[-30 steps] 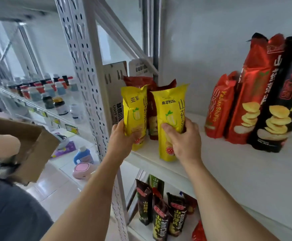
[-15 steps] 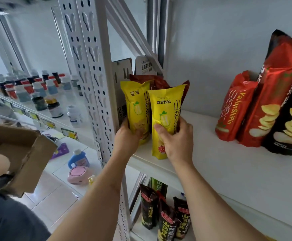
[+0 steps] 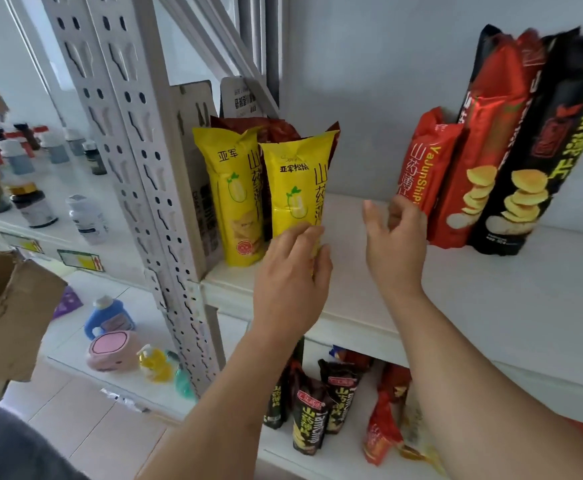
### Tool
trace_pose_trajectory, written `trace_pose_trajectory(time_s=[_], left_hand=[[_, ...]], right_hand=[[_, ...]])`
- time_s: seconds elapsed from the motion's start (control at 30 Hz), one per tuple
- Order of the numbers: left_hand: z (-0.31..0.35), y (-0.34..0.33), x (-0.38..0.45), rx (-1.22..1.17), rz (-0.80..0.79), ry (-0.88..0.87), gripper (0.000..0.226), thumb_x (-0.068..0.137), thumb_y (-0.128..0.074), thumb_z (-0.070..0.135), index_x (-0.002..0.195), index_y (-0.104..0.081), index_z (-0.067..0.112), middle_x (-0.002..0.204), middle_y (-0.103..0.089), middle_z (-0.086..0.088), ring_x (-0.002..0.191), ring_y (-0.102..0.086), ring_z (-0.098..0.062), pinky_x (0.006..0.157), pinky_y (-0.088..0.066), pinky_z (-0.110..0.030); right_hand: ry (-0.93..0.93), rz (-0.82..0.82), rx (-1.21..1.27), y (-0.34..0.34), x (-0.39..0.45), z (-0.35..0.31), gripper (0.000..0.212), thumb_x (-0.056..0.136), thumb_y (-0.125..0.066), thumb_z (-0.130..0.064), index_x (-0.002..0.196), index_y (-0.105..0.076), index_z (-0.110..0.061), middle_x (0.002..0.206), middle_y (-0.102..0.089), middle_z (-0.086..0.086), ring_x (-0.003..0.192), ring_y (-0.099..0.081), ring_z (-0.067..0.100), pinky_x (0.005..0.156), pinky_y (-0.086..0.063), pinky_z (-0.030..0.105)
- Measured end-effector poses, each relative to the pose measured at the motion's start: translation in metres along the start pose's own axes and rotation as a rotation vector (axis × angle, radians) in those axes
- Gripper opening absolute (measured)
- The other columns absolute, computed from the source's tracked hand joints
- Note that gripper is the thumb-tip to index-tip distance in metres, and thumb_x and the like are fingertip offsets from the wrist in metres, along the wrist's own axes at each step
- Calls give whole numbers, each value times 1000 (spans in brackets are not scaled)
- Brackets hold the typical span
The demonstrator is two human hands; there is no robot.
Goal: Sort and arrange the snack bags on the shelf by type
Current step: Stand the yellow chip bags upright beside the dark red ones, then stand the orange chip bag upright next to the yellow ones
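1. At the far left of the white shelf board, against the perforated grey upright post, a tall yellow foil snack bag stands upright. I judge it sits there so the yellows start the row at the edge.

2. Just beside it, touching, stands a second yellow foil snack bag. My left hand curls round its lower part, fingers wrapped at its right edge, holding it upright next to its twin so the pair reads as one type.

3. Behind both yellows, dark red-brown foil bags lean toward the back. How many there are I cannot tell.

4. A bare stretch of shelf lies between the yellow pair and the red group, well apart; it looks like room for more bags.

5. My right hand holds nothing, fingers loosely spread and apart, its fingertips at the lower edge of a short red foil snack bag. Whether they touch it I cannot tell. I judge I am reaching to take it next.

6. That short red bag leans on a tall red foil chip bag, which leans on a tall black foil chip bag at the far right, all propped against the wall to stay standing.

7. The task seems partly done: the yellows are paired, while reds and blacks are mixed.
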State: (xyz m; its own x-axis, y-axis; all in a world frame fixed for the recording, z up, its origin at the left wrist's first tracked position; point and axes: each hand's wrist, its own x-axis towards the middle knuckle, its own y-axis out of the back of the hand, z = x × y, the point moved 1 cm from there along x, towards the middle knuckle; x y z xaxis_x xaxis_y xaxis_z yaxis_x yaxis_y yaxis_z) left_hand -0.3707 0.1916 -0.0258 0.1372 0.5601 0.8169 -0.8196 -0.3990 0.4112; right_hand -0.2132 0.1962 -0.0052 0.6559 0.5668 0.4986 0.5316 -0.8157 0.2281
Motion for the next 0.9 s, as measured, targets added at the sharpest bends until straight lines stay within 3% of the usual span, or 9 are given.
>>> trace_pose_trajectory(time_s=[0.07, 0.2, 0.37, 0.47, 0.6, 0.73, 0.9], left_hand=[[13, -16, 6, -51, -42, -4, 38, 98, -50, 29, 117, -70, 4, 119, -69, -10, 107, -64, -27, 88, -52, -32], [32, -52, 22, -103, -81, -2, 39, 98, -50, 31, 119, -69, 5, 121, -69, -11, 113, -65, -25, 91, -46, -24], [49, -92, 56, -272, -222, 324, 40, 102, -56, 30, 137, -58, 11, 137, -59, -4, 124, -56, -19, 104, -46, -34], [47, -114, 77, -323, -202, 455, 42, 103, -54, 34, 139, -56, 13, 137, -59, -2, 120, -57, -13, 100, -45, -27], [40, -133, 102, -378, -120, 592, 41, 103, -52, 38, 136, -59, 14, 135, -63, 0, 114, -57, -9, 93, -40, -22], [34, -145, 119, -495, -42, 694, 36, 104, -50, 39, 130, -60, 16, 125, -65, 4, 107, -54, -7, 91, -40, -22], [18, -165, 125, -577, -25, 802, 30, 105, -47, 39, 125, -60, 20, 112, -58, 10, 103, -53, -8, 88, -38, -23]], right_hand=[[-4, 52, -32, 17, 17, 13, 54, 92, -62, -47, 132, -54, -11, 126, -54, 7, 113, -55, 21, 95, -48, 35], [-6, 76, -70, 38, 45, 36, 56, 90, -60, -54, 131, -55, -17, 125, -59, 0, 113, -58, 17, 93, -52, 36], [-17, 28, -47, 41, 64, 52, 54, 88, -60, -56, 132, -53, -24, 125, -61, -6, 112, -59, 11, 94, -53, 36], [-13, 16, -68, 35, 75, 50, 67, 86, -61, -58, 140, -47, -23, 135, -56, -3, 124, -54, 16, 102, -49, 41], [70, 107, -214, 25, 83, 48, 78, 87, -71, -41, 149, -35, -12, 146, -43, 11, 135, -40, 27, 109, -38, 39], [52, 184, -279, 8, 89, 48, 89, 82, -76, -41, 151, -31, -8, 145, -45, 17, 131, -43, 34, 105, -38, 42], [18, 312, -397, -7, 95, 52, 89, 78, -76, -50, 147, -38, -7, 133, -53, 17, 118, -51, 36, 97, -42, 44]])
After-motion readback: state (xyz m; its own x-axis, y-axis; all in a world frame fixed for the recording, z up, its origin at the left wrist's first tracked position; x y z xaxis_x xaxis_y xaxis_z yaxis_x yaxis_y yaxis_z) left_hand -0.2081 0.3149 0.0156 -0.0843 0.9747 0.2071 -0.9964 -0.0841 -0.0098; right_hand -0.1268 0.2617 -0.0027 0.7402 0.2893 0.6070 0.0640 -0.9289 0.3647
